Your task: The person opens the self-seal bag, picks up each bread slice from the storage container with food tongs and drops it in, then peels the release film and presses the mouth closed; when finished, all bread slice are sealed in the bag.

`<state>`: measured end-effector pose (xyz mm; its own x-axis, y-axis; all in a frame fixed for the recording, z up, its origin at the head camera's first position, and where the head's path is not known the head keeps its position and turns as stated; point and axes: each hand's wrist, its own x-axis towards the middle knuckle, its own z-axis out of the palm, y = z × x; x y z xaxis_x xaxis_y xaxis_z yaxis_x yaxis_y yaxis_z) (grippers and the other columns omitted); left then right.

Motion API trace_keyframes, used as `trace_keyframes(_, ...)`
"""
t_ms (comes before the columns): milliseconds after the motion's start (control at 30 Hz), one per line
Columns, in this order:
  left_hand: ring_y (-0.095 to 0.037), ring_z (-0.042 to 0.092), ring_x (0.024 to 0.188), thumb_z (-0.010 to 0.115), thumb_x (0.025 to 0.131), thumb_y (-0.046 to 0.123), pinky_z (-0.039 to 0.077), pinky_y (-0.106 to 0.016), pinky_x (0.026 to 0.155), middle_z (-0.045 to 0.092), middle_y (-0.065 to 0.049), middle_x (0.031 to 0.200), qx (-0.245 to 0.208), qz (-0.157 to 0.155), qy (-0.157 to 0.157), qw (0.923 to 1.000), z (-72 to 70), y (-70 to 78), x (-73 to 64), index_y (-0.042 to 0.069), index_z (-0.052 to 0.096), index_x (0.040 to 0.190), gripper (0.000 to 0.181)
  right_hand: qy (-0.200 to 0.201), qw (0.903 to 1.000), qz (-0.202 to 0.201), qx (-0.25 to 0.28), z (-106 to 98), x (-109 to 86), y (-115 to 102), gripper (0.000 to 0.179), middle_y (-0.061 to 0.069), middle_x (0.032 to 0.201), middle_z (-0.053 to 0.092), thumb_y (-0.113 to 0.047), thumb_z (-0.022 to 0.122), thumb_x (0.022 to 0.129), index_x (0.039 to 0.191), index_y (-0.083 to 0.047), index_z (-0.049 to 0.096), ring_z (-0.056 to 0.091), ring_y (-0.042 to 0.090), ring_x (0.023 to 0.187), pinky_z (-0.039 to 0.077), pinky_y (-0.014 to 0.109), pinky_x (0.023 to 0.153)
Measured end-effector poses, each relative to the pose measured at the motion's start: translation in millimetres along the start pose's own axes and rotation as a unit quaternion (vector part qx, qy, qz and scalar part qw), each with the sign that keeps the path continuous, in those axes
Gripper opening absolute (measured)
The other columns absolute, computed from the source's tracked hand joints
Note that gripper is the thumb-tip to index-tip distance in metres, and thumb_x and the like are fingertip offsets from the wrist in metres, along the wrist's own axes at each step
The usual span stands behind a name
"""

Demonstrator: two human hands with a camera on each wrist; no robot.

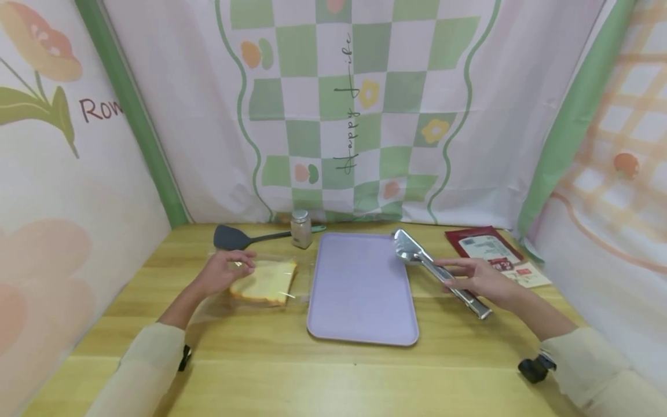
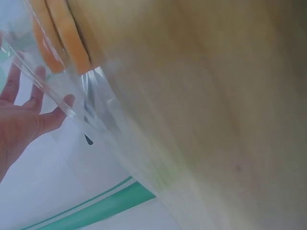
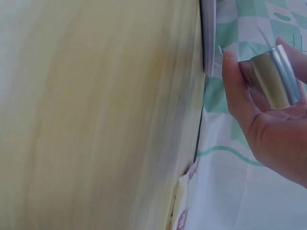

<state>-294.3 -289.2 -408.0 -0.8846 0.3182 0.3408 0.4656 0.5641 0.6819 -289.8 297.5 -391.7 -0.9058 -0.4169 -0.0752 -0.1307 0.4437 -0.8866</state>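
Note:
My left hand [image 1: 224,275] is at the left end of a clear plastic bag [image 1: 302,286] that holds bread slices [image 1: 268,281]. In the left wrist view, its fingers and thumb are spread apart, fingertips right at the edge of the loose film [image 2: 103,103], close to two orange-crusted slices [image 2: 72,40]. My right hand [image 1: 484,281] grips metal tongs [image 1: 429,265] around the middle, thumb on one side and fingers on the other. The tongs' head overlaps the right edge of the lilac tray [image 1: 362,289]. In the right wrist view, the shiny handle end [image 3: 273,79] sticks out of the right hand [image 3: 273,124].
Behind the bread lie a dark spatula [image 1: 234,237] and a glass shaker jar [image 1: 300,230] with a silver lid. A red packet [image 1: 469,237] and a pale packet [image 1: 531,275] rest at the back right. Patterned cloth [image 1: 359,116] closes off the back and sides.

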Motion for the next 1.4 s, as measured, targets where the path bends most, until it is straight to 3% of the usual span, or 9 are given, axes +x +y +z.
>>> trace_keyframes(333, -0.045, 0.059, 0.118, 0.073, 0.089, 0.006, 0.035, -0.062, 0.106, 0.067, -0.023, 0.120, 0.006, 0.022, -0.002, 0.9997, 1.2, -2.3, 0.7, 0.001, 0.073, 0.093, 0.006, 0.027, 0.9977, -0.006, -0.062, -11, -12.4, 7, 0.057, 0.033, 0.138, 0.051, -0.014, 0.072, 0.091, 0.141, 0.004, 0.050, 0.062, 0.013, 0.106, 0.053, 0.028, 0.077)
trace_keyframes(567, -0.046, 0.060, 0.116, 0.074, 0.087, 0.005, 0.037, -0.061, 0.105, 0.068, -0.024, 0.118, 0.008, 0.034, 0.003, 0.9994, 1.4, 0.1, 1.2, -0.001, 0.073, 0.091, 0.007, 0.035, 0.9949, -0.017, -0.093, -11, -13.2, 10, 0.054, 0.031, 0.135, 0.055, -0.013, 0.072, 0.090, 0.137, 0.006, 0.053, 0.054, 0.036, 0.121, 0.049, 0.021, 0.082)
trace_keyframes(700, -0.045, 0.060, 0.116, 0.074, 0.087, 0.004, 0.036, -0.061, 0.106, 0.068, -0.023, 0.118, 0.013, 0.036, 0.003, 0.9993, 1.4, 0.2, 1.5, 0.000, 0.073, 0.092, 0.007, 0.042, 0.9928, -0.005, -0.112, -11, -12.5, 12, 0.054, 0.030, 0.134, 0.055, -0.015, 0.073, 0.090, 0.137, 0.004, 0.054, 0.051, 0.042, 0.124, 0.048, 0.021, 0.083)
trace_keyframes(933, -0.045, 0.060, 0.116, 0.073, 0.088, 0.004, 0.034, -0.063, 0.106, 0.068, -0.023, 0.118, 0.014, 0.038, 0.004, 0.9992, 0.2, 1.5, 0.2, 0.001, 0.073, 0.092, 0.005, 0.077, 0.9861, 0.022, -0.146, -8, -14.1, 8, 0.054, 0.030, 0.134, 0.055, -0.020, 0.075, 0.089, 0.135, 0.002, 0.057, 0.049, 0.049, 0.124, 0.049, 0.037, 0.088)
trace_keyframes(1100, -0.044, 0.060, 0.115, 0.073, 0.087, 0.004, 0.036, -0.061, 0.106, 0.068, -0.023, 0.118, 0.013, 0.037, 0.004, 0.9992, 0.6, 1.5, 1.0, 0.000, 0.073, 0.091, 0.005, 0.096, 0.9844, 0.041, -0.141, -6, -13.5, 9, 0.054, 0.031, 0.135, 0.054, -0.022, 0.076, 0.088, 0.133, 0.001, 0.058, 0.050, 0.049, 0.123, 0.049, 0.037, 0.086)
trace_keyframes(1200, -0.045, 0.060, 0.115, 0.074, 0.087, 0.004, 0.037, -0.061, 0.105, 0.068, -0.023, 0.118, 0.010, 0.037, 0.004, 0.9993, 1.1, 1.1, 1.1, 0.001, 0.073, 0.091, 0.006, 0.093, 0.9870, 0.048, -0.122, -5, -12.0, 10, 0.055, 0.034, 0.139, 0.048, -0.022, 0.077, 0.086, 0.133, 0.000, 0.058, 0.044, 0.053, 0.127, 0.048, 0.050, 0.093)
trace_keyframes(1300, -0.045, 0.060, 0.115, 0.074, 0.087, 0.004, 0.036, -0.063, 0.105, 0.068, -0.023, 0.117, 0.012, 0.040, 0.005, 0.9991, 1.1, 2.1, 0.4, 0.001, 0.073, 0.091, 0.005, 0.090, 0.9877, 0.053, -0.117, -3, -10.6, 10, 0.057, 0.036, 0.143, 0.041, -0.021, 0.078, 0.085, 0.134, 0.000, 0.057, 0.035, 0.058, 0.130, 0.038, 0.067, 0.098)
trace_keyframes(1400, -0.046, 0.061, 0.114, 0.073, 0.087, 0.004, 0.036, -0.064, 0.104, 0.068, -0.024, 0.117, 0.017, 0.046, 0.006, 0.9988, 1.2, 2.8, -0.2, 0.000, 0.073, 0.091, 0.005, 0.093, 0.9866, 0.052, -0.123, -1, -10.8, 7, 0.056, 0.037, 0.143, 0.040, -0.021, 0.078, 0.085, 0.132, 0.000, 0.058, 0.035, 0.058, 0.129, 0.036, 0.070, 0.098)
